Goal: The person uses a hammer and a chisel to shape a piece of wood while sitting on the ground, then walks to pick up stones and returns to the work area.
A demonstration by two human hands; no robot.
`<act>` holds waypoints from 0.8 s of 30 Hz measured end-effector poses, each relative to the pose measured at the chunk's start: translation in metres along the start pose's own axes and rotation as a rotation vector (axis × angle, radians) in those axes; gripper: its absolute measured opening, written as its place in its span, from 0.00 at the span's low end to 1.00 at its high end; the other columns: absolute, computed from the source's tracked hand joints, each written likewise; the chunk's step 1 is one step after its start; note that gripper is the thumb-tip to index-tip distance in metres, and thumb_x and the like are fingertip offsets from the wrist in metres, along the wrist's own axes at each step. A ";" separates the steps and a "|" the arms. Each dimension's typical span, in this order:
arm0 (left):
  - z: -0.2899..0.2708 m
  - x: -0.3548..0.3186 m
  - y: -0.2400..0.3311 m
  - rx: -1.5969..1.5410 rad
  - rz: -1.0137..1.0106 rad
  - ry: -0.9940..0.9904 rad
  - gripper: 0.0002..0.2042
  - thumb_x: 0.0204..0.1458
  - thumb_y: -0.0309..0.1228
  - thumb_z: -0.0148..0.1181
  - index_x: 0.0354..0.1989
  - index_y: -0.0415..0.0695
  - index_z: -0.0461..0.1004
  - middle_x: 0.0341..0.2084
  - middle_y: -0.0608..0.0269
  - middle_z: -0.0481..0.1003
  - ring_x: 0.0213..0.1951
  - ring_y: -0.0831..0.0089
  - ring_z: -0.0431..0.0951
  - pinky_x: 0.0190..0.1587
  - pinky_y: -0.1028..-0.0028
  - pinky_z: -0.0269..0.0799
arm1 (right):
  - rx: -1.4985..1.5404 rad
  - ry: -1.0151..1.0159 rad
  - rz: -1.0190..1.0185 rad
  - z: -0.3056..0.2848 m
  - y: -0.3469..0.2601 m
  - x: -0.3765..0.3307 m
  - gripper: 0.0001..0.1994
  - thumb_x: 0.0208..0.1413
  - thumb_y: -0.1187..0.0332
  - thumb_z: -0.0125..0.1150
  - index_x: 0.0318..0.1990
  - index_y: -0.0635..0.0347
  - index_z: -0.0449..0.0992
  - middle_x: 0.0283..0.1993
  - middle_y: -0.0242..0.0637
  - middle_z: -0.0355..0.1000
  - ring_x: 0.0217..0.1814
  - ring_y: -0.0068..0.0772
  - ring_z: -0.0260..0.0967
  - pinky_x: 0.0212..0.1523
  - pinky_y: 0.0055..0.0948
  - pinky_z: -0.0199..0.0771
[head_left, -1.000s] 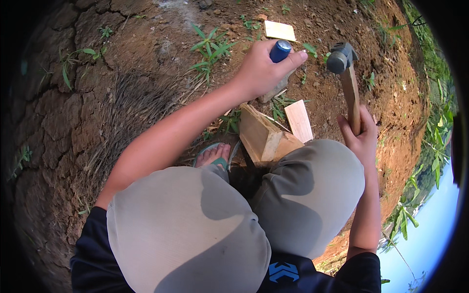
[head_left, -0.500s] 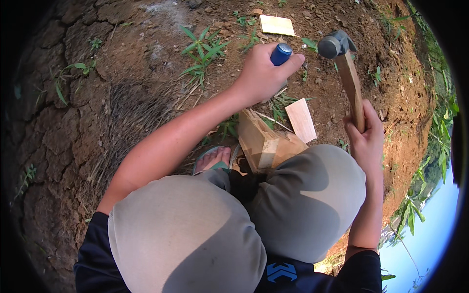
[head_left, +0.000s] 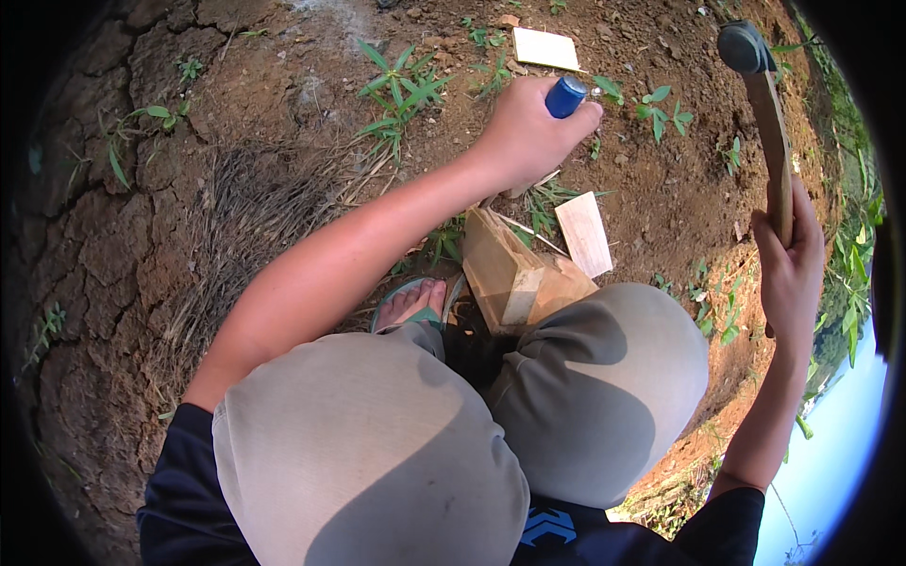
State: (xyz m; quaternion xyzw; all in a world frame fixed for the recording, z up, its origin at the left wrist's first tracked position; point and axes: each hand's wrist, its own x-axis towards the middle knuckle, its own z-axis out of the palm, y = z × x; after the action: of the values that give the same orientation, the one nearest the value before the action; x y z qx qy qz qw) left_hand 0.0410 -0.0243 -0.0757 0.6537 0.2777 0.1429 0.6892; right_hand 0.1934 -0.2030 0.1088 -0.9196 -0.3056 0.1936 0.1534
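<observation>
My left hand (head_left: 528,132) is wrapped round the blue handle of what looks like a chisel (head_left: 566,97), held upright with its capped end up. The blade end is hidden below the fist. Out to the right, my right hand (head_left: 793,269) grips a hammer (head_left: 774,141) by its wooden handle, the dark metal head raised well away from the chisel. A wooden block (head_left: 500,269) with an angled shape stands on the ground between my legs, just below my left hand. My right knee covers part of it.
A thin wooden piece (head_left: 585,233) lies right of the block, another pale piece (head_left: 545,49) farther off. Green weeds (head_left: 396,94) and dry grass (head_left: 245,226) grow on the cracked soil. My sandalled foot (head_left: 415,304) is beside the block; the ground slopes at right.
My right hand has swung the hammer up and out to the right, away from the chisel. My left hand keeps its grip and sits slightly farther right in view.
</observation>
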 end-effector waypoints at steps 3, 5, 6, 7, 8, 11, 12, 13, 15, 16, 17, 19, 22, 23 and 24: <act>-0.001 0.000 0.003 -0.002 -0.002 -0.009 0.18 0.52 0.39 0.61 0.17 0.40 0.68 0.11 0.68 0.68 0.17 0.77 0.66 0.23 0.69 0.64 | -0.050 -0.015 0.010 -0.002 -0.003 -0.001 0.15 0.57 0.73 0.53 0.53 0.61 0.69 0.26 0.26 0.60 0.26 0.16 0.55 0.27 0.21 0.57; -0.001 -0.002 0.004 -0.007 -0.021 -0.037 0.18 0.52 0.39 0.61 0.17 0.40 0.68 0.12 0.67 0.69 0.17 0.77 0.66 0.23 0.69 0.64 | -0.089 -0.040 0.005 -0.002 -0.005 -0.001 0.15 0.58 0.74 0.53 0.52 0.61 0.69 0.26 0.26 0.59 0.26 0.16 0.55 0.27 0.21 0.57; 0.000 -0.002 0.004 -0.010 -0.028 -0.052 0.18 0.52 0.39 0.61 0.17 0.39 0.68 0.12 0.67 0.69 0.17 0.77 0.66 0.24 0.69 0.64 | -0.111 -0.052 0.002 -0.002 -0.006 -0.002 0.14 0.58 0.74 0.53 0.52 0.61 0.69 0.26 0.26 0.59 0.26 0.15 0.55 0.27 0.20 0.57; 0.001 -0.002 0.004 -0.013 -0.035 -0.067 0.18 0.52 0.39 0.61 0.17 0.39 0.69 0.12 0.66 0.69 0.17 0.77 0.67 0.24 0.69 0.64 | -0.069 -0.039 -0.009 -0.002 -0.007 -0.004 0.15 0.57 0.75 0.53 0.52 0.61 0.69 0.26 0.26 0.59 0.26 0.15 0.55 0.27 0.20 0.57; 0.004 -0.002 0.004 -0.022 -0.020 -0.069 0.18 0.52 0.39 0.61 0.18 0.39 0.69 0.12 0.66 0.69 0.18 0.77 0.67 0.24 0.69 0.64 | -0.028 -0.027 -0.020 -0.003 -0.009 -0.007 0.15 0.57 0.76 0.52 0.52 0.61 0.69 0.27 0.26 0.59 0.26 0.16 0.55 0.27 0.20 0.57; 0.005 -0.008 0.000 -0.015 -0.018 -0.067 0.18 0.52 0.38 0.61 0.18 0.38 0.69 0.12 0.64 0.68 0.18 0.77 0.67 0.24 0.69 0.64 | 0.299 0.040 -0.103 0.028 0.004 -0.014 0.16 0.56 0.78 0.52 0.53 0.62 0.68 0.28 0.26 0.61 0.26 0.16 0.56 0.26 0.21 0.58; 0.007 -0.008 0.003 -0.024 -0.020 -0.076 0.18 0.52 0.38 0.61 0.19 0.37 0.69 0.12 0.64 0.69 0.18 0.77 0.67 0.24 0.69 0.65 | 0.210 -0.057 -0.050 0.034 0.002 -0.019 0.15 0.56 0.79 0.52 0.51 0.63 0.68 0.28 0.28 0.63 0.25 0.17 0.57 0.26 0.22 0.59; 0.004 -0.006 0.007 -0.036 -0.016 -0.081 0.17 0.52 0.38 0.61 0.19 0.37 0.70 0.12 0.64 0.69 0.18 0.77 0.67 0.24 0.69 0.65 | 0.017 -0.163 -0.070 0.041 0.003 -0.021 0.13 0.55 0.79 0.51 0.49 0.64 0.69 0.27 0.30 0.63 0.25 0.17 0.58 0.25 0.23 0.59; 0.001 -0.007 0.004 -0.066 -0.005 -0.051 0.17 0.52 0.38 0.61 0.19 0.37 0.70 0.12 0.64 0.69 0.18 0.77 0.66 0.24 0.69 0.64 | -0.164 -0.356 -0.151 0.047 0.008 -0.022 0.12 0.55 0.79 0.51 0.47 0.65 0.69 0.25 0.30 0.61 0.25 0.17 0.57 0.25 0.23 0.60; 0.001 -0.006 0.000 -0.076 -0.003 -0.038 0.17 0.52 0.37 0.61 0.19 0.37 0.70 0.12 0.64 0.69 0.17 0.77 0.66 0.24 0.69 0.64 | -0.060 -0.271 -0.122 0.046 0.005 -0.025 0.12 0.55 0.79 0.51 0.47 0.65 0.69 0.25 0.30 0.61 0.26 0.17 0.58 0.26 0.23 0.60; 0.000 -0.004 -0.003 -0.066 0.024 -0.044 0.16 0.52 0.37 0.61 0.20 0.37 0.70 0.12 0.63 0.69 0.18 0.77 0.66 0.24 0.69 0.65 | 0.043 -0.185 -0.091 0.043 -0.001 -0.030 0.12 0.55 0.79 0.51 0.47 0.65 0.69 0.25 0.30 0.61 0.26 0.17 0.58 0.26 0.23 0.60; -0.006 -0.007 -0.002 -0.041 0.053 -0.062 0.16 0.52 0.37 0.61 0.20 0.37 0.71 0.13 0.62 0.70 0.18 0.77 0.67 0.24 0.69 0.65 | 0.282 -0.020 -0.033 0.046 -0.015 -0.034 0.12 0.55 0.79 0.51 0.47 0.64 0.69 0.25 0.29 0.61 0.28 0.16 0.58 0.28 0.21 0.61; 0.000 -0.018 0.001 -0.039 0.026 -0.096 0.16 0.52 0.37 0.61 0.20 0.36 0.71 0.13 0.60 0.70 0.18 0.76 0.68 0.25 0.69 0.66 | 0.148 -0.121 -0.071 0.059 -0.006 -0.029 0.12 0.54 0.79 0.52 0.47 0.64 0.69 0.26 0.36 0.62 0.27 0.24 0.59 0.30 0.25 0.62; 0.003 -0.019 0.002 -0.036 0.055 -0.101 0.16 0.51 0.37 0.61 0.20 0.36 0.71 0.13 0.60 0.70 0.18 0.76 0.68 0.26 0.69 0.66 | -0.053 -0.274 -0.068 0.059 -0.005 -0.026 0.12 0.54 0.78 0.53 0.46 0.63 0.69 0.26 0.39 0.62 0.26 0.27 0.59 0.30 0.27 0.63; 0.003 -0.021 0.000 -0.023 0.111 -0.093 0.16 0.51 0.37 0.61 0.20 0.37 0.70 0.13 0.61 0.70 0.18 0.76 0.68 0.26 0.69 0.66 | -0.027 -0.366 -0.016 0.063 -0.001 -0.023 0.12 0.53 0.78 0.53 0.46 0.63 0.68 0.26 0.44 0.62 0.25 0.34 0.60 0.31 0.30 0.64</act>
State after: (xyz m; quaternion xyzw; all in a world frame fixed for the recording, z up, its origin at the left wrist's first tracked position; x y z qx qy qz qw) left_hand 0.0260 -0.0386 -0.0722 0.6660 0.2072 0.1538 0.6999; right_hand 0.1471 -0.2059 0.0598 -0.8685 -0.3382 0.3525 0.0844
